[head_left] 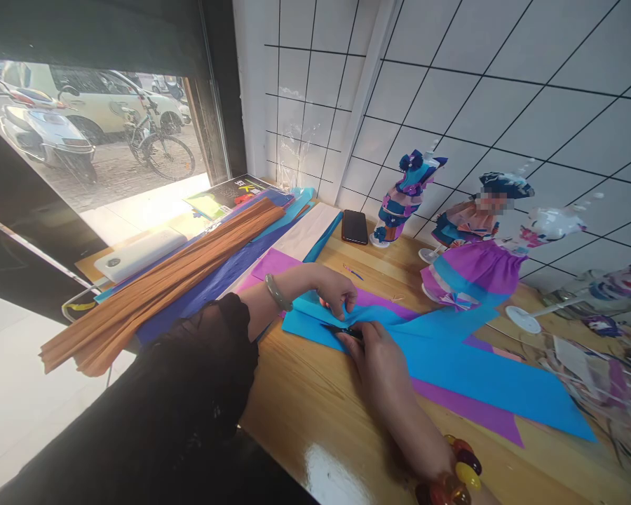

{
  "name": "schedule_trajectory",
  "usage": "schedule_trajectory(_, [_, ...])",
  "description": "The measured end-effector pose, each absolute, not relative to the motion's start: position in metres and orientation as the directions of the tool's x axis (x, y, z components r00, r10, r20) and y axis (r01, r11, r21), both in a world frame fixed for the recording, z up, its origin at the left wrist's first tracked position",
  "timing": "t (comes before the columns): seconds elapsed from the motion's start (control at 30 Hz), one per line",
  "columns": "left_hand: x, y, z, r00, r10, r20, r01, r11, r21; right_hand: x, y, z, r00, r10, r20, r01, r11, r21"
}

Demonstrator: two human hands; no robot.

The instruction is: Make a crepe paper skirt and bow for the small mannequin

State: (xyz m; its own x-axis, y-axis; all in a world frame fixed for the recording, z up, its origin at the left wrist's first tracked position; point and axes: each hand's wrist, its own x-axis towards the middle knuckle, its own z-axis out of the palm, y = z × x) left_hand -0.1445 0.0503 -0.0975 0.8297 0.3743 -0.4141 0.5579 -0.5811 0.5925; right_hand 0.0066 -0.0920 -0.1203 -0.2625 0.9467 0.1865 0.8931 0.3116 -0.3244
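Observation:
My left hand (pixel 335 289) is closed in a pinch on the near end of a blue paper sheet (pixel 467 368) that lies across the wooden table (pixel 315 414). My right hand (pixel 381 361) is curled round small dark scissors (pixel 344 330), whose blades point left into the blue paper's edge just below my left fingers. A purple sheet (pixel 455 403) lies under the blue one. A green bangle sits on my left wrist, and amber beads circle my right wrist.
Paper-dressed dolls (pixel 406 196) (pixel 476 263) stand by the tiled wall. A black phone (pixel 354 226) lies near them. Brown paper strips (pixel 163 284) and dark blue sheets are piled at the left by the window. Clear wrappers and scraps (pixel 599 358) clutter the right.

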Motion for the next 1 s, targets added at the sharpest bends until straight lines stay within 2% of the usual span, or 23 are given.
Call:
schedule_trajectory(0.2, [-0.145,0.047,-0.093,0.846,0.357,-0.396,0.533,-0.570,0.625,-0.002,-0.091,-0.118,-0.245,0.954,0.171,0.898,0.290,-0.330])
schedule_trajectory(0.53, [-0.147,0.040,-0.079,0.840,0.345,-0.418,0.541,-0.576,0.613,-0.009,-0.088,-0.122,-0.236,0.956,0.172,0.904,0.281,-0.322])
schedule_trajectory(1.0, [-0.148,0.042,-0.082,0.833,0.354,-0.426,0.554,-0.543,0.631,-0.007,-0.088,-0.121,-0.212,0.960,0.182,0.900,0.265,-0.346])
